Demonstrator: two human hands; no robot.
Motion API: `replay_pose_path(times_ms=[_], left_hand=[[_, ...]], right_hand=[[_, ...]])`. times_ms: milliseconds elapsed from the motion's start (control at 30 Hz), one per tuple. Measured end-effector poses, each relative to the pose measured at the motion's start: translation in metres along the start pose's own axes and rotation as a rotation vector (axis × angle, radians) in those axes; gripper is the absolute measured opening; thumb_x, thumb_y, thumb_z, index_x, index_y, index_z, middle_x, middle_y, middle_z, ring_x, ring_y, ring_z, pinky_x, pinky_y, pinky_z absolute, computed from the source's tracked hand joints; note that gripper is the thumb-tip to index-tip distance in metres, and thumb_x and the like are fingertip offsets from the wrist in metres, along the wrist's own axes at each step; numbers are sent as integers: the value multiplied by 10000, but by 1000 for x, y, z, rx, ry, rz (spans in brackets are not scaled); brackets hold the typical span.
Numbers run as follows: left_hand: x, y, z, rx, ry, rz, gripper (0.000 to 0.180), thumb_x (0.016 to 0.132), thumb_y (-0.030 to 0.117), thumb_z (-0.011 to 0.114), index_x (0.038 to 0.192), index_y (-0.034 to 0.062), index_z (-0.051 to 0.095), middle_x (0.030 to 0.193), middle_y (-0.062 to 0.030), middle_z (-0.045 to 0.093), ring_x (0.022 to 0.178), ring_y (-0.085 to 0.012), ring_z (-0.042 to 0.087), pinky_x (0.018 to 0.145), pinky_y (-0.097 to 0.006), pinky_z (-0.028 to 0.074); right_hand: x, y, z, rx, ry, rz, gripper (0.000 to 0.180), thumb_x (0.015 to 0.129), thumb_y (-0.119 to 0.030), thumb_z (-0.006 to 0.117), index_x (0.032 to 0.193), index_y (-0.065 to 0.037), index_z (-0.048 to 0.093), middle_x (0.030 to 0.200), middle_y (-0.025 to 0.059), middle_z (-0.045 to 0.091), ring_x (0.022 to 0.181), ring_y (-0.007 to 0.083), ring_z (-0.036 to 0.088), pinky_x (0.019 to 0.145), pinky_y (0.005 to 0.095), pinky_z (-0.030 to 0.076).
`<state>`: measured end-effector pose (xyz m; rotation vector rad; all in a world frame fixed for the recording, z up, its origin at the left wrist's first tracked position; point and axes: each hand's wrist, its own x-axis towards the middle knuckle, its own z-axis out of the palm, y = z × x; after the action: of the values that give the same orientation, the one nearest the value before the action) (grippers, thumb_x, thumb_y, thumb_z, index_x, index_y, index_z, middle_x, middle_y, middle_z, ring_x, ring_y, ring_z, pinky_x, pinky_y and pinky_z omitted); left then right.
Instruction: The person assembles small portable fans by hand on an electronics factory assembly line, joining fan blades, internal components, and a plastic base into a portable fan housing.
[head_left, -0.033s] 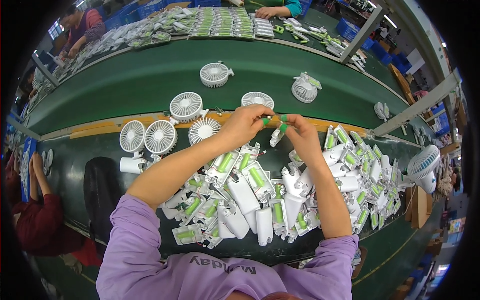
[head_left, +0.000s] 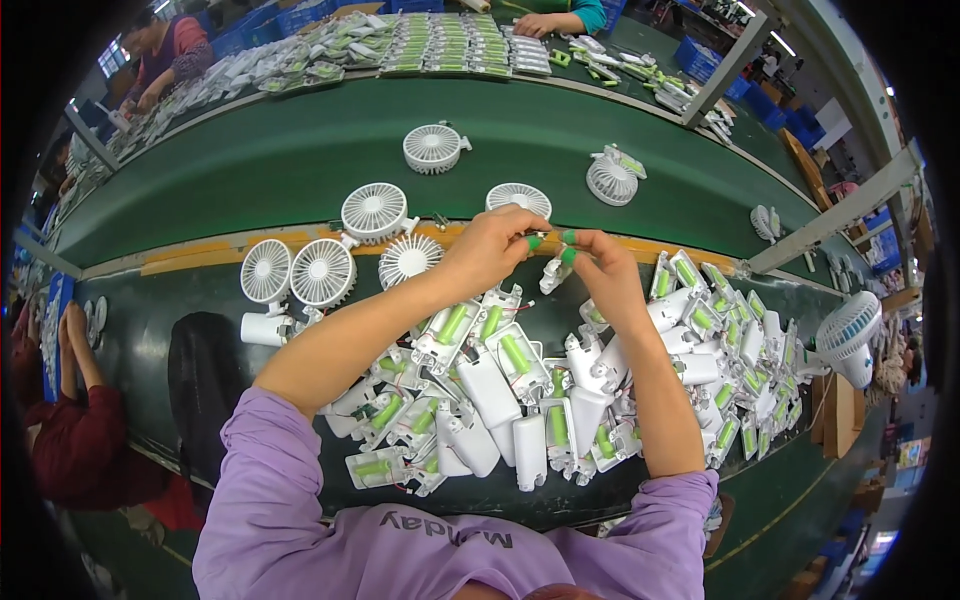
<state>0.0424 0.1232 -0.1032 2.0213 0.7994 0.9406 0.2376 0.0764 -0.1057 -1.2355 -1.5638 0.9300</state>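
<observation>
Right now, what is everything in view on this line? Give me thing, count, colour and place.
Small white part: one, white, held up between both hands.
Fan heads: about eight, white; on and beside the green belt, one at the far right edge.
Open handle housings with green cells: a large pile, too many to count, white and green, under the forearms.
Conveyor belt: one, dark green, running across the middle.
Trays of parts: several rows, white and green, beyond the belt.
Other people: three, at left and top edges.
Left hand: green fingertip covers, on the part.
Right hand: same.
</observation>
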Motion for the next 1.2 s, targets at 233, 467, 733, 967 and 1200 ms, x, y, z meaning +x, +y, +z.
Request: replay_pose_path(times_ms=[233,467,733,967,1200], left_hand=[[0,9,0,-238,-30,-196,236,826,-19,467,1046,-13,555,827,-56,617,708,-101,608,650,-236,497],[-2,6,0,-253,-87,-213,175,831,-11,465,983,-16,551,817,-45,610,705,-81,590,643,-223,486],[0,7,-1,-361,-155,-192,211,829,-25,453,1008,-20,565,821,-45,613,709,-80,585,645,-215,481],[0,0,-4,-520,-157,-241,190,867,6,478,1024,-14,584,840,-48,632,708,-87,598,654,-214,498],[0,4,-3,-495,-159,-213,173,868,9,487,994,-7,604,828,-45,632,704,-84,594,655,-212,497]], right_hand=[[0,3,0,44,-18,-78,216,827,-1,550,1033,5,614,964,51,612,835,113,571,734,231,447],[-2,-6,5,136,-29,54,251,820,-3,566,1067,22,533,904,55,626,811,104,570,719,237,449],[-2,-6,1,51,26,18,254,816,-14,580,1057,16,505,884,55,626,804,98,565,710,237,451],[-1,-5,3,152,18,-28,263,819,-7,577,1067,-2,491,915,56,605,822,90,559,720,223,458],[-4,-7,2,150,28,-41,247,814,-15,596,1041,-7,497,912,58,604,837,97,560,722,230,460]])
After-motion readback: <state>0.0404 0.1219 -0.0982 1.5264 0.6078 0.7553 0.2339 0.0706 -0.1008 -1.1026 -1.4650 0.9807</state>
